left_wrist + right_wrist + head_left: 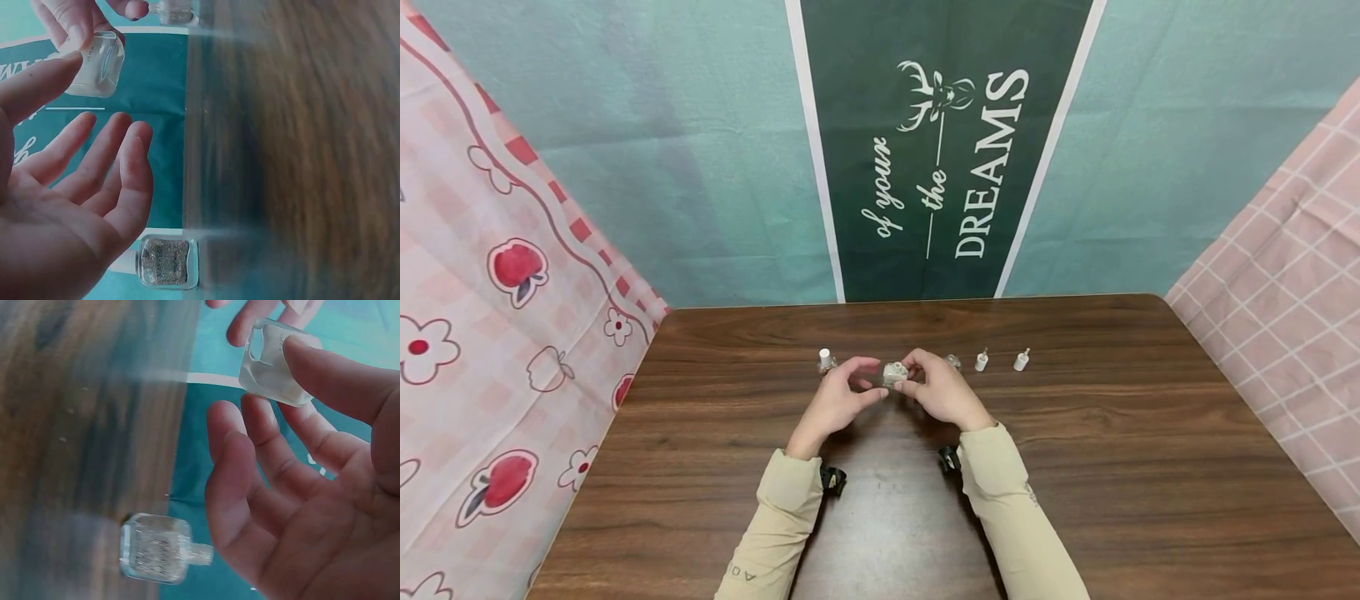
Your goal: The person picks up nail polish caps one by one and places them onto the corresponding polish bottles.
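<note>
Mid-frame in the head view, the right hand pinches a glass bottle; the left hand, loosely spread, holds nothing. Only there show two brush caps; the left wrist view, lower centre, reveals a capped bottle's glitter.

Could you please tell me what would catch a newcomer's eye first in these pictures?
Most likely the dark green panel behind the table, with its white sideways lettering. Next, probably, the small glass bottle pinched in the right hand, then two white caps standing to its right.
</note>
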The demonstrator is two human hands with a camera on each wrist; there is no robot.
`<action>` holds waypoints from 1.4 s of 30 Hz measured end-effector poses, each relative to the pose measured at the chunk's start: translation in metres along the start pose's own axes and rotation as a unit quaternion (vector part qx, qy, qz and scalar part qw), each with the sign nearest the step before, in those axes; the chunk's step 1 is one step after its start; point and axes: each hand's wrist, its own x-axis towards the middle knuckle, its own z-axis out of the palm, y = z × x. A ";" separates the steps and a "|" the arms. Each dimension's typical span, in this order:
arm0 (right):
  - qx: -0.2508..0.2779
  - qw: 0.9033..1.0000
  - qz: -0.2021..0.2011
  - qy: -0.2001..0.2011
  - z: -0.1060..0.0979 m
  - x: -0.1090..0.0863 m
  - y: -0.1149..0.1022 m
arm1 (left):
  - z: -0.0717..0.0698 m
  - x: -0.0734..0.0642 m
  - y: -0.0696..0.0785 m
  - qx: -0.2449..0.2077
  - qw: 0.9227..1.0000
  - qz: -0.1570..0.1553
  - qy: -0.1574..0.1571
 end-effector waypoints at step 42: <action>0.010 0.997 -0.077 0.012 -0.025 -0.023 -0.026 | 0.003 -0.005 0.018 -0.116 0.988 0.088 -0.057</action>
